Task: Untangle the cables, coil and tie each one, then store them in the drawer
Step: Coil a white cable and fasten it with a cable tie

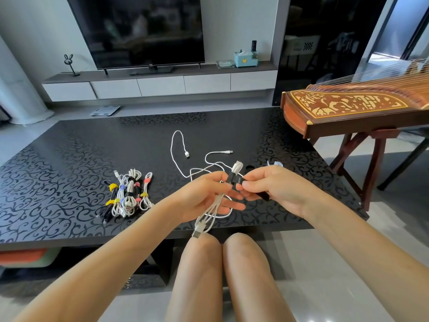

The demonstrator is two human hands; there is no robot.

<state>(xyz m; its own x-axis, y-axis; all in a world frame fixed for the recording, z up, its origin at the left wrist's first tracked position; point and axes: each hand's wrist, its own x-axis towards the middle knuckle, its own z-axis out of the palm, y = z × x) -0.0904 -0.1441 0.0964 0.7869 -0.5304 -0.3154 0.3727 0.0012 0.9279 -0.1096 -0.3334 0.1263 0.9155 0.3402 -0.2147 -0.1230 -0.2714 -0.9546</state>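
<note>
Cable, white, folded in left hand; right hand pinches black strap.

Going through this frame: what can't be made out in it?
Head view, black tie: whether it is fastened round the white cable is hidden by the pinching left hand and right hand.
Pale object behind the right hand: mostly covered, unidentifiable.
Tied bundles: overlap, so their count is unclear.
Loose cable plugs: too small to tell type.

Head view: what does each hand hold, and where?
Left hand grips the coiled white cable near its top; right hand pinches the black strap tie by its free end.
</note>
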